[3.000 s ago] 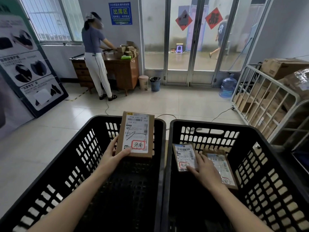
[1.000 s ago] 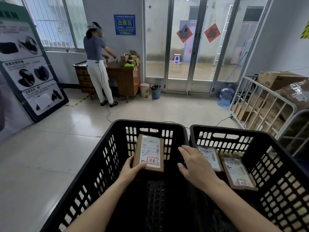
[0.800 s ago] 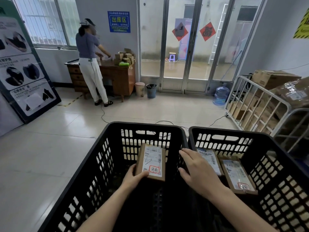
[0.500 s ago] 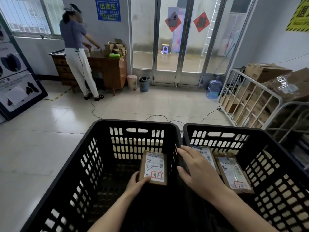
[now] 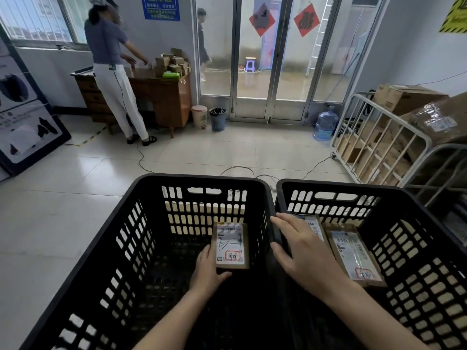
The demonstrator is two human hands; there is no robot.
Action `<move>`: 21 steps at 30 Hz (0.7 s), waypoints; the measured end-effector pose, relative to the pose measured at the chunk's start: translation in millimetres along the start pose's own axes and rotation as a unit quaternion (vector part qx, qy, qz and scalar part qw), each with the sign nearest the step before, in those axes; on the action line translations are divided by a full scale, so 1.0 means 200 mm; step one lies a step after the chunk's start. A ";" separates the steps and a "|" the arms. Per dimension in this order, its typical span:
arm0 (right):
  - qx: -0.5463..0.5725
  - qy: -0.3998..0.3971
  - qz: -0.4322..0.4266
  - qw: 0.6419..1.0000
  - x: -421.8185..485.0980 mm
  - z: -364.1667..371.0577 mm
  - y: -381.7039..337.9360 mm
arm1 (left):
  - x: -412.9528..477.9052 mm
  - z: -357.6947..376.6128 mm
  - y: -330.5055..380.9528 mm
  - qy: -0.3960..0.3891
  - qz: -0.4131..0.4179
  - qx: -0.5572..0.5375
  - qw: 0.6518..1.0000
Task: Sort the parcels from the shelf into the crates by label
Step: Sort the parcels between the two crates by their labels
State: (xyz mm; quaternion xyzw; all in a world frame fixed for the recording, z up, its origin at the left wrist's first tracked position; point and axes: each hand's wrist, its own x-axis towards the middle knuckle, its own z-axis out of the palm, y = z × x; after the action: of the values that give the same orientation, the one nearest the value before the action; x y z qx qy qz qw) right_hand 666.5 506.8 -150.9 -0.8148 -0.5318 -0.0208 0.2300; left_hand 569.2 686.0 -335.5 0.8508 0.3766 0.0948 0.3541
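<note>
Risk: left hand (image 5: 208, 272) grips parcel (image 5: 231, 246) in left crate (image 5: 202, 179), right hand (image 5: 300, 253) straight-fingered, empty, at 3 o'clock; early release may flip it.

At lower centre, the left hand (image 5: 209, 271) grips a small brown parcel (image 5: 231, 246) by its near end inside the left crate (image 5: 141, 223). The right hand (image 5: 303, 256), fingers spread, hangs over the inner edge of the right crate (image 5: 341, 185), partly hiding one of two labelled parcels (image 5: 353, 253).
</note>
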 end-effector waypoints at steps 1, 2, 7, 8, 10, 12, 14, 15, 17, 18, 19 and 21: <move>0.000 0.001 -0.001 1.000 0.00 0.00 0.00 | 0.00 -0.01 0.01 -0.008 0.030 0.087 0.996; 0.000 0.001 -0.001 1.000 0.00 0.00 0.00 | 0.01 -0.03 0.02 -0.020 0.058 0.157 0.986; 0.009 0.007 0.005 1.000 -0.01 -0.01 0.01 | 0.04 -0.07 0.06 -0.057 0.114 0.255 0.959; 0.012 0.007 0.007 1.000 -0.01 -0.01 0.01 | 0.05 -0.08 0.06 -0.060 0.114 0.258 0.957; 0.012 0.005 0.013 1.000 0.00 0.01 0.01 | 0.05 -0.08 0.06 -0.062 0.118 0.263 0.956; 0.010 0.003 0.021 1.000 0.00 0.02 0.02 | 0.05 -0.08 0.06 -0.062 0.118 0.258 0.957; 0.010 0.005 0.027 1.000 0.00 0.03 0.01 | 0.04 -0.08 0.06 -0.059 0.120 0.250 0.959; 0.010 0.005 0.028 1.000 -0.01 0.03 0.01 | 0.03 -0.07 0.06 -0.057 0.119 0.248 0.960; 0.011 0.006 0.029 1.000 -0.02 0.02 0.01 | 0.02 -0.06 0.06 -0.050 0.117 0.254 0.959; 0.012 0.007 0.029 0.999 -0.02 0.01 0.01 | 0.02 -0.07 0.07 -0.049 0.117 0.260 0.957; 0.012 0.008 0.031 0.999 -0.03 0.01 0.01 | 0.03 -0.08 0.09 -0.053 0.117 0.269 0.955; 0.009 0.009 0.034 0.999 -0.04 -0.01 0.01 | 0.03 -0.11 0.12 -0.076 0.112 0.300 0.944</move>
State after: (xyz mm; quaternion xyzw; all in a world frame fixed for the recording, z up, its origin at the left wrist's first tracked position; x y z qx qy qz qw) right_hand 664.4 497.8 -151.4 -0.8300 -0.5020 -0.0157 0.2423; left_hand 578.4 691.3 -303.1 0.9590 0.2618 -0.0478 0.0974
